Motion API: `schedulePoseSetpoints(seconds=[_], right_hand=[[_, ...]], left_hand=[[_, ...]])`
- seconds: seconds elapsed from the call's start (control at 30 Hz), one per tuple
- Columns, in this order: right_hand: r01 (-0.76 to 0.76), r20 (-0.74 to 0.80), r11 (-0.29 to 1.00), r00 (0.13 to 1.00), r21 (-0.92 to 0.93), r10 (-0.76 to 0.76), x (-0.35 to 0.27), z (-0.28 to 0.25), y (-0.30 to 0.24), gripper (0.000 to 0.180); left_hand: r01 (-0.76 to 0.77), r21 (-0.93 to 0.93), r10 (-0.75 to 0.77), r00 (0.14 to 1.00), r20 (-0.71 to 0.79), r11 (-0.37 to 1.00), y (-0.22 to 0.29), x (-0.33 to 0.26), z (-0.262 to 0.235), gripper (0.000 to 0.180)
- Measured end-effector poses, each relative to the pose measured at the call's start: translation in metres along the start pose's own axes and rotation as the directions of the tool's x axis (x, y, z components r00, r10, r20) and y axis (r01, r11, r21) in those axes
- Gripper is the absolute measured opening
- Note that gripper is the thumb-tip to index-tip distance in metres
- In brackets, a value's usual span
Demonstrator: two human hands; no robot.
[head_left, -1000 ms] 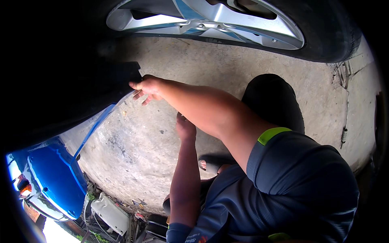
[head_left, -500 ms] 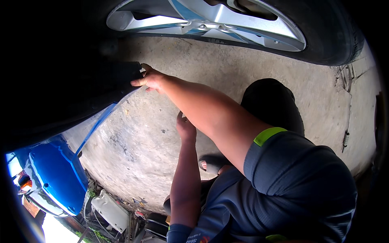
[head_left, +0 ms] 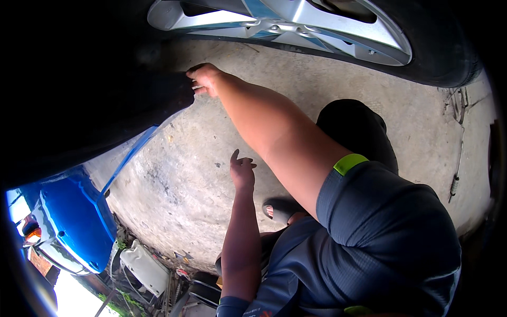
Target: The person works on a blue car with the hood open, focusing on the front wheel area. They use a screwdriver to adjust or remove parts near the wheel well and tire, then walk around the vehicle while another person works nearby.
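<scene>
My right hand [head_left: 206, 78] reaches out to the far left, its fingers closed on the end of a black panel [head_left: 177, 87] under the car. The panel's surface is mostly lost in deep shadow, so I cannot tell its full shape. Below it runs the blue edge of the car's body [head_left: 129, 156]. My left hand [head_left: 242, 168] hangs in the air above the concrete, fingers apart and holding nothing. It is nearest to my right forearm.
Along the top stands a wheel [head_left: 296, 31] with silver spokes and a black tyre. A blue car [head_left: 74, 211] shows at the lower left, beside a white panel [head_left: 145, 268] among scrap. A thin rod-like tool [head_left: 454, 182] lies on the concrete floor [head_left: 174, 158] at the right.
My right hand has shifted slightly up and right, and its grip on the panel's end has changed. My left hand's fingers have spread. The view has shifted a little.
</scene>
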State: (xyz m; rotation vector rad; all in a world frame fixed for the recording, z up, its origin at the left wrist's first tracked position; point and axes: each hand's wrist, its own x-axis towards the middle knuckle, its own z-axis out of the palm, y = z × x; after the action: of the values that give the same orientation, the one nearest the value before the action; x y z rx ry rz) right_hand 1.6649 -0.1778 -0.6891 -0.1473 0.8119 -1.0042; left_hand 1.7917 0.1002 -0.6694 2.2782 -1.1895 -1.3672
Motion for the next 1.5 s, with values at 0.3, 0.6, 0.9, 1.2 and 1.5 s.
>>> schedulePoseSetpoints(seconds=[0.3, 0.6, 0.9, 1.2, 1.5], right_hand=[[0.062, 0.028, 0.99, 0.997, 0.125, -0.066, -0.006, -0.012, -0.005, 0.038], [0.074, -0.308, 0.996, 0.95, 0.057, -0.053, 0.02, -0.022, 0.055, 0.013], [-0.098, -0.199, 0.381, 0.951, -0.919, -0.236, -0.039, -0.072, 0.145, 0.017], [-0.286, -0.336, 0.24, 0.92, -0.928, -0.204, -0.18, -0.1, 0.082, 0.019], [-0.415, -0.567, 0.454, 0.777, -0.788, -0.274, -0.295, -0.123, 0.051, 0.028]], left_hand=[[-0.019, -0.021, 0.019, 1.0, 0.011, 1.0, -0.019, -0.001, -0.001, 0.056], [0.004, -0.074, -0.001, 0.999, 0.045, 0.997, -0.034, 0.002, 0.002, 0.057], [-0.019, -0.031, 0.026, 0.969, 0.247, 0.999, -0.133, 0.033, 0.022, 0.053], [-0.568, 0.616, -0.023, 0.725, 0.688, 0.546, -0.07, 0.004, 0.02, 0.043], [-0.74, 0.597, 0.063, 0.643, 0.763, 0.309, -0.015, 0.037, 0.015, 0.042]])
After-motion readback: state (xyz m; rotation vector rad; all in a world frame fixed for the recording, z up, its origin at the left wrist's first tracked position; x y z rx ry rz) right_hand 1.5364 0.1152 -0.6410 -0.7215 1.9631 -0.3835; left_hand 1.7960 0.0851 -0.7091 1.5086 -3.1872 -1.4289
